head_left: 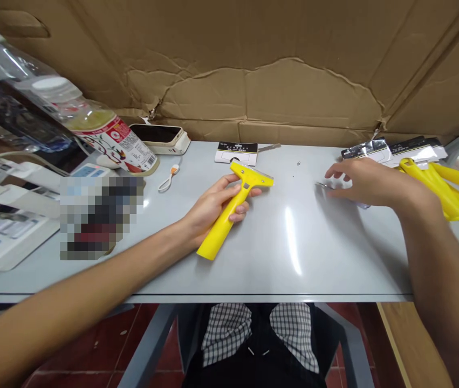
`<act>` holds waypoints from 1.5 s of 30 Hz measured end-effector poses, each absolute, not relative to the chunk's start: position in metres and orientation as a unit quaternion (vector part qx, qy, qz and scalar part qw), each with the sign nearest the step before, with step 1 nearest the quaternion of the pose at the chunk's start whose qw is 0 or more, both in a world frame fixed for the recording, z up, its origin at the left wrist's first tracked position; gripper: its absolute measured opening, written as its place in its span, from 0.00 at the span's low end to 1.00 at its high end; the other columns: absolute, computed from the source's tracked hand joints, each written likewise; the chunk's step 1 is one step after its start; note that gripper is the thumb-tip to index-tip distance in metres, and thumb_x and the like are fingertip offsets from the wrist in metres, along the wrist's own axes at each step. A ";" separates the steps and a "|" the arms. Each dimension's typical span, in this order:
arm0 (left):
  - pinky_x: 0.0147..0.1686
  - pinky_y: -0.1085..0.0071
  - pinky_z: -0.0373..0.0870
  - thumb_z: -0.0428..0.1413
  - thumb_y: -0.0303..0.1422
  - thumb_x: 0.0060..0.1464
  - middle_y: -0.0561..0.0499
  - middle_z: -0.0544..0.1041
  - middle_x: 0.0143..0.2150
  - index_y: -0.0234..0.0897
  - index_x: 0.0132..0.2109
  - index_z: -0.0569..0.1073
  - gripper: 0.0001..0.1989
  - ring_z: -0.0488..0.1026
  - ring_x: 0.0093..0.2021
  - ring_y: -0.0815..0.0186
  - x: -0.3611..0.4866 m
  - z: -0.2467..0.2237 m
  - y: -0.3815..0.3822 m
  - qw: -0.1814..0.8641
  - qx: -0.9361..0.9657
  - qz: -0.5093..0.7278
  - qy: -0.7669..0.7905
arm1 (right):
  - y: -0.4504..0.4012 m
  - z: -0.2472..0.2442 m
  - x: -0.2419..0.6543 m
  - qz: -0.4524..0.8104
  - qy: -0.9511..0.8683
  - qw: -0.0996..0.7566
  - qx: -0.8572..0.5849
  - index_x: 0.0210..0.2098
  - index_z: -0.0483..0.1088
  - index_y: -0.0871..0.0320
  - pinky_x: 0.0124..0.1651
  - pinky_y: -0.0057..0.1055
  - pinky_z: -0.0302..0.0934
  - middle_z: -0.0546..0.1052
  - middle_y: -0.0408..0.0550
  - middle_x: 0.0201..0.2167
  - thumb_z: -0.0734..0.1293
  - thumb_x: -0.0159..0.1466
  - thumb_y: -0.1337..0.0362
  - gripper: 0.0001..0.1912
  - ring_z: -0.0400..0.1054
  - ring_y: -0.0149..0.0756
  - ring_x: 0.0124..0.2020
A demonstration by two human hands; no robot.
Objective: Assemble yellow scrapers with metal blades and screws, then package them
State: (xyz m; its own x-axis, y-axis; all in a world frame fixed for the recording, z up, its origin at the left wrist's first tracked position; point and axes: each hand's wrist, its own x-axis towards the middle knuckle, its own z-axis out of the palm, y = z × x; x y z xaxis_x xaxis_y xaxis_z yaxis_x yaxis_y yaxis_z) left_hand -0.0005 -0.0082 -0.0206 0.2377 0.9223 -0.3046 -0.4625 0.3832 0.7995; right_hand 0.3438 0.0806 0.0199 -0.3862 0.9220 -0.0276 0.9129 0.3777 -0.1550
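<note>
My left hand [223, 202] is closed around the handle of a yellow scraper [229, 215]. The scraper's wide head points away from me, a metal blade along its far edge and two screws in its face. Over on the right, my right hand [358, 180] hovers low above the table with thumb and fingers apart. Under it shows the thin metal tip of a tool [323, 185], perhaps a screwdriver; most of it is hidden by the hand. Tiny screws [299, 163] lie on the table between the hands, toward the back.
Several yellow scraper handles [442, 188] lie at right beside black packaging [415, 151]. A black-and-white card [236, 153] and a thin metal strip [269, 147] lie at the back. At left are a drink bottle [111, 137], a phone [158, 133] and a short cable [168, 180]. Cardboard [253, 102] walls the back.
</note>
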 end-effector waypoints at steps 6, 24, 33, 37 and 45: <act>0.20 0.78 0.61 0.55 0.29 0.70 0.40 0.83 0.48 0.42 0.57 0.64 0.12 0.68 0.23 0.75 0.003 -0.026 -0.013 0.734 0.308 0.456 0.398 | 0.094 0.021 0.356 0.148 -0.795 -0.046 -0.587 0.35 0.82 0.50 0.27 0.38 0.62 0.82 0.48 0.31 0.82 0.50 0.61 0.13 0.70 0.40 0.24; 0.20 0.76 0.64 0.55 0.34 0.70 0.43 0.82 0.50 0.44 0.57 0.59 0.14 0.71 0.23 0.73 0.012 -0.023 -0.028 0.702 0.423 0.406 0.404 | 0.036 0.011 0.271 0.152 -0.918 0.176 -0.320 0.42 0.73 0.56 0.43 0.35 0.64 0.79 0.48 0.39 0.67 0.71 0.64 0.04 0.73 0.38 0.38; 0.20 0.75 0.65 0.56 0.36 0.71 0.44 0.81 0.51 0.45 0.55 0.59 0.13 0.70 0.24 0.74 0.011 -0.026 -0.030 0.691 0.458 0.399 0.391 | 0.036 0.006 0.270 0.150 -0.919 0.198 -0.306 0.44 0.74 0.56 0.43 0.35 0.65 0.80 0.47 0.40 0.67 0.71 0.66 0.03 0.73 0.37 0.39; 0.20 0.75 0.65 0.56 0.37 0.71 0.45 0.81 0.50 0.45 0.56 0.59 0.14 0.70 0.24 0.74 0.012 -0.026 -0.029 0.692 0.455 0.399 0.394 | 0.036 0.006 0.269 0.151 -0.920 0.203 -0.300 0.43 0.74 0.56 0.43 0.34 0.65 0.80 0.47 0.40 0.68 0.71 0.66 0.03 0.74 0.36 0.39; 0.21 0.74 0.64 0.55 0.37 0.71 0.44 0.81 0.50 0.44 0.55 0.59 0.13 0.69 0.23 0.74 0.011 -0.024 -0.030 0.684 0.469 0.395 0.395 | 0.035 0.007 0.269 0.151 -0.920 0.200 -0.303 0.44 0.75 0.57 0.43 0.34 0.65 0.80 0.47 0.39 0.67 0.71 0.66 0.04 0.74 0.36 0.38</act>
